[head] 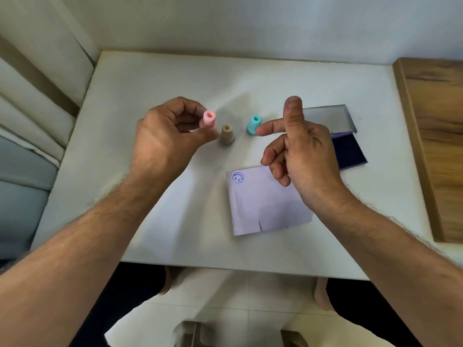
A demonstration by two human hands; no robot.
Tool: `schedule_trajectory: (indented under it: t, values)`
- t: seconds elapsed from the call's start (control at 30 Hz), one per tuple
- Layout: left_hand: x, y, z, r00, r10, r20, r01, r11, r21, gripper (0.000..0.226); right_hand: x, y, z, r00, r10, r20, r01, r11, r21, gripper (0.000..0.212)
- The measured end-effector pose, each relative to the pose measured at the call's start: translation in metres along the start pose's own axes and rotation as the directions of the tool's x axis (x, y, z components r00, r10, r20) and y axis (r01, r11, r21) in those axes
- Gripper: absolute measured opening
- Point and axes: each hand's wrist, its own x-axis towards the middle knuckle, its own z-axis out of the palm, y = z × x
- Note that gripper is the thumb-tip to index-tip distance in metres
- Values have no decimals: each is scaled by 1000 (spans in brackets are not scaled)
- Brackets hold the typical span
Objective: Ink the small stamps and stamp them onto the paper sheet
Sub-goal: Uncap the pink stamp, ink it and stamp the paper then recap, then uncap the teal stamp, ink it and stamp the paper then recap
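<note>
From the head camera, we see our left hand (167, 136) pinching the pink stamp (209, 118) above the white table (155, 76). Our right hand (300, 149) is loose and grasps nothing, forefinger toward the teal stamp (253, 125) at 12 o'clock. The beige stamp (227, 134) stands between them. The paper sheet (265, 206), bearing one smiley print (237, 177), lies at 5 o'clock, the ink pad (349, 151) at 3.

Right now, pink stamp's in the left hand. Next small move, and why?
Probably carry the pink stamp across to the open ink pad and press it in. The left hand holds it lifted off the table, the paper sheet shows only one smiley print, and the right hand holds nothing.
</note>
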Motion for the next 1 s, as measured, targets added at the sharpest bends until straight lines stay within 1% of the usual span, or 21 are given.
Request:
schedule_trajectory:
  t: [0.07, 0.1, 0.17, 0.3, 0.47, 0.57, 0.63, 0.67, 0.7, 0.73, 0.77, 0.8, 0.83, 0.9, 0.93, 1.0]
  values:
    - [3, -5, 0, 1000, -8, -9, 10, 987, 163, 21, 1, 0, 0, 1000, 6, -8, -5, 1000, 13, 65]
    - [4, -7, 0, 1000, -30, -5, 30, 980, 199, 20, 2, 0, 0, 1000, 8, -10, -7, 1000, 17, 65]
    - [5, -10, 0, 996, -83, 15, 79, 977, 199, 18, 1, 2, 1, 1000, 5, -11, -5, 1000, 18, 64]
    - [3, -12, 0, 992, -123, 36, 107, 949, 297, 14, 2, 4, 0, 1000, -2, -8, 3, 1000, 14, 59]
    - [-2, -9, 1, 988, -126, 85, 92, 941, 325, 12, 3, 8, 1, 999, -18, -36, 17, 999, -35, 48]
    - [-1, -7, -3, 975, -182, 129, 138, 946, 295, 24, 4, 10, 0, 998, -49, -50, 44, 994, -101, 42]
    - [1, -7, -6, 968, -213, 135, 170, 947, 272, 36, 6, 12, -1, 987, -134, -89, 112, 968, -223, 35]
    - [1, -7, -7, 966, -221, 132, 181, 948, 263, 41, 8, 14, -3, 972, -210, -102, 167, 931, -325, 30]
    - [1, -6, -7, 966, -225, 125, 189, 949, 252, 45, 9, 16, -3, 949, -304, -88, 238, 870, -432, 25]
    - [0, -6, -6, 970, -217, 113, 185, 952, 244, 48, 11, 16, -4, 919, -393, -40, 314, 790, -527, 25]
    - [-1, -5, -6, 977, -193, 91, 166, 956, 243, 49, 13, 18, -4, 890, -454, 31, 379, 702, -603, 29]
    - [-2, -4, -6, 986, -152, 63, 132, 958, 253, 48, 15, 20, -5, 870, -481, 106, 421, 615, -667, 36]
    - [-3, -2, -6, 994, -102, 32, 90, 961, 262, 47, 18, 22, -6, 858, -484, 170, 442, 527, -726, 42]
    - [-5, 1, -7, 1000, -16, -3, 16, 969, 247, 42, 22, 25, -7, 856, -454, 247, 432, 366, -824, 52]
    - [-5, 2, -8, 1000, 12, -7, -11, 973, 231, 40, 23, 26, -8, 865, -423, 269, 417, 310, -854, 56]
    - [-7, 6, -8, 999, 48, -5, -46, 977, 209, 34, 25, 25, -9, 891, -347, 294, 390, 251, -886, 59]
